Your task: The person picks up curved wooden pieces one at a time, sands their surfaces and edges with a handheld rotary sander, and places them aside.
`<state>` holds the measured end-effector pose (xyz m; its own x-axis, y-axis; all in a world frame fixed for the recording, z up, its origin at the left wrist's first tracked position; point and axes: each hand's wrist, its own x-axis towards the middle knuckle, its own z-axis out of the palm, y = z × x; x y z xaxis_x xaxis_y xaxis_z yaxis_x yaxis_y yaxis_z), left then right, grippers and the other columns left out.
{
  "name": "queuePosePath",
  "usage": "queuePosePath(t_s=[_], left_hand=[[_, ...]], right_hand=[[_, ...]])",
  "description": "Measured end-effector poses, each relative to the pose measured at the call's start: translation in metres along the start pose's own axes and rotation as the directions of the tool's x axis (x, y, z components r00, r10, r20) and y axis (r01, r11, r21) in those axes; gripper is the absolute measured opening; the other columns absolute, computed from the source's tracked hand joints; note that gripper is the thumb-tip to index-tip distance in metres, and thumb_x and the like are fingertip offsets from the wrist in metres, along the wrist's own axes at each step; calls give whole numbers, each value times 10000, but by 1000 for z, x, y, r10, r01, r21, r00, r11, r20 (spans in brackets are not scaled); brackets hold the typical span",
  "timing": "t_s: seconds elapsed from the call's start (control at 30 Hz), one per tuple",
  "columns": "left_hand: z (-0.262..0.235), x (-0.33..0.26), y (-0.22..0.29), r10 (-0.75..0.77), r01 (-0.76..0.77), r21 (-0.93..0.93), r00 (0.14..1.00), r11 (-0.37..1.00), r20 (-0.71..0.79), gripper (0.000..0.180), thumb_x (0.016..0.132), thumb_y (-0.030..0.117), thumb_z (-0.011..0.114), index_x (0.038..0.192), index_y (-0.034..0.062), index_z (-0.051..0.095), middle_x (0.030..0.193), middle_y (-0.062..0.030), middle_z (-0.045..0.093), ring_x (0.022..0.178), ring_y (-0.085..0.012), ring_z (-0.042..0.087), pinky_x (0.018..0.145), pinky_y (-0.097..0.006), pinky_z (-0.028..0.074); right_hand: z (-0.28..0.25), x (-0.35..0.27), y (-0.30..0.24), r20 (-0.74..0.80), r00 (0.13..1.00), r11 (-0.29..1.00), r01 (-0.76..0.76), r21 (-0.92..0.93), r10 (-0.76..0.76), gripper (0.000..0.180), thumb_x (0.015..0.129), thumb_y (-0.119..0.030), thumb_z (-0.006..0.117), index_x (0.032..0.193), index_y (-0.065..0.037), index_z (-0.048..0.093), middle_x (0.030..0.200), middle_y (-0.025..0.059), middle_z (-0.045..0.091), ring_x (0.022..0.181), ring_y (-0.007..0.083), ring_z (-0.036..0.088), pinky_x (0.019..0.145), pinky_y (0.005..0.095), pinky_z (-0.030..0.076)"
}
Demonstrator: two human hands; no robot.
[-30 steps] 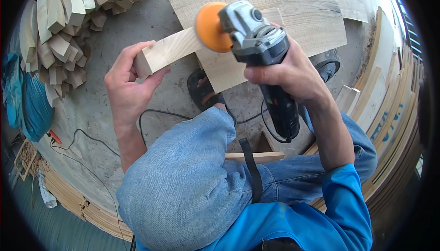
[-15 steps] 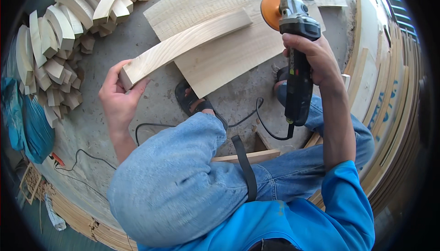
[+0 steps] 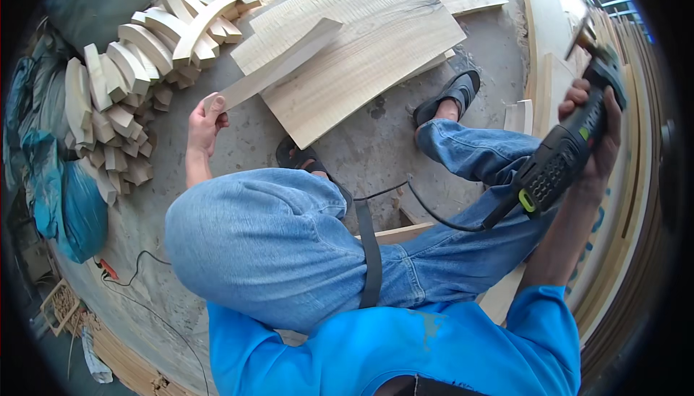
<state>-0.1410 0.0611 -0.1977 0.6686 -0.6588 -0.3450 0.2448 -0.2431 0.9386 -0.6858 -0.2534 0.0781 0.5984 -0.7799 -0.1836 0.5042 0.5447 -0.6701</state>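
My left hand (image 3: 207, 127) grips one end of a curved wooden piece (image 3: 280, 58), the thumb lying on top. The piece slants away to the upper right, over the large wooden boards. On the far right, my right hand (image 3: 598, 132) is wrapped round the black body of an angle grinder (image 3: 567, 154). Its head and disc are raised toward the upper right, well apart from the wood, and the disc shows nearly edge-on. A black power cord (image 3: 434, 212) runs from the grinder's rear end across my leg.
Several curved wooden pieces (image 3: 137, 63) are piled at the upper left, beside a blue plastic bag (image 3: 83, 212). A wide wooden board (image 3: 347, 56) lies on the concrete floor ahead of my sandalled feet. Long planks (image 3: 538, 35) stand along the right. A thin cable (image 3: 155, 302) crosses the floor at lower left.
The grinder has swung right and tilted away from the wood, its disc turning edge-on. The curved piece has shifted left and rolled in my left hand. My right foot has moved into fuller view.
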Motion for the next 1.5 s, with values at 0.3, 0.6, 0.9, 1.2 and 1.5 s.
queuePosePath(t_s=[0.3,0.6,0.9,1.2,1.5], left_hand=[[-6,-2,37,-68,67,121,998,990,3,555,920,311,815,1340,22,597,1010,-44,677,760,-128,639,657,-291,571],[32,-5,137,77,-109,442,993,890,91,363,987,317,720,1248,67,686,872,-6,652,624,-84,561,519,-258,468],[162,6,272,140,-334,523,916,784,375,236,1033,268,583,1116,67,674,863,-10,636,590,-86,557,456,-221,435],[449,-1,166,-303,43,395,719,918,625,352,1018,367,567,1157,45,602,824,-76,656,645,-175,603,582,-323,510],[587,-101,109,-485,277,398,472,874,736,439,1012,354,592,1259,-8,569,981,-135,708,816,-229,715,798,-326,605]], right_hand=[[-33,-8,13,94,995,964,4,268,-30,421,985,-251,712,1223,-31,444,1053,105,556,1069,276,621,998,464,538],[22,4,57,40,994,968,91,233,-103,418,981,-330,708,1178,1,547,995,123,636,924,258,688,863,423,610],[88,8,80,-132,983,971,149,186,-126,519,799,-217,843,1186,-15,563,1018,71,656,815,140,641,685,311,549],[87,13,93,-265,957,952,185,243,-118,960,679,-156,853,1488,-26,351,1174,145,581,1077,251,588,977,356,478],[68,-2,65,-199,936,893,341,293,-292,955,758,-200,825,1488,-14,238,1217,174,548,1160,304,560,1033,421,442]])
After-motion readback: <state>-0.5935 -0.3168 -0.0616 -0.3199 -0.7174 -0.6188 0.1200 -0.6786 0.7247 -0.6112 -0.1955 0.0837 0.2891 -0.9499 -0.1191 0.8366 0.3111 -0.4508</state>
